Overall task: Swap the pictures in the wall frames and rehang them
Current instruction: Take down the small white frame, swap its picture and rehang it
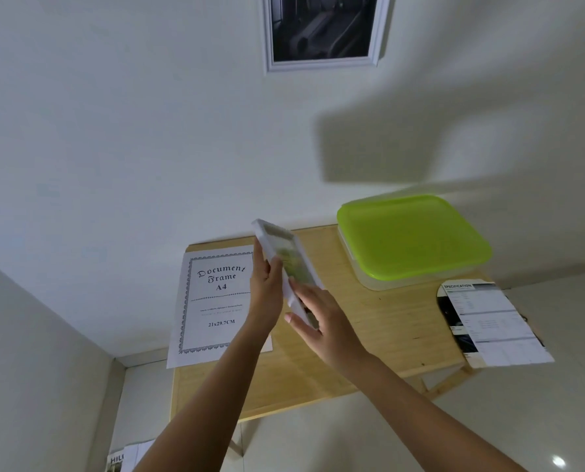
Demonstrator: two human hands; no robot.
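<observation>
Both hands hold a small white frame (286, 257) tilted above the wooden table (369, 321). The left hand (267, 284) grips its left edge, and the right hand (321, 321) pinches its lower corner with nearly straight fingers. Beside it lie a "Document Frame" sheet (216, 301) and a green-lidded container (413, 236). Farther up, a second frame (321, 64) hangs on the wall.

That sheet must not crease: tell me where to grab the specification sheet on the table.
Pinch the specification sheet at its near right corner, coming from the right. It lies flat, but that corner juts past the edge of the wooden table, so a thumb likely slips underneath. Both the left hand and right hand hold the white picture frame; free one first.
</observation>
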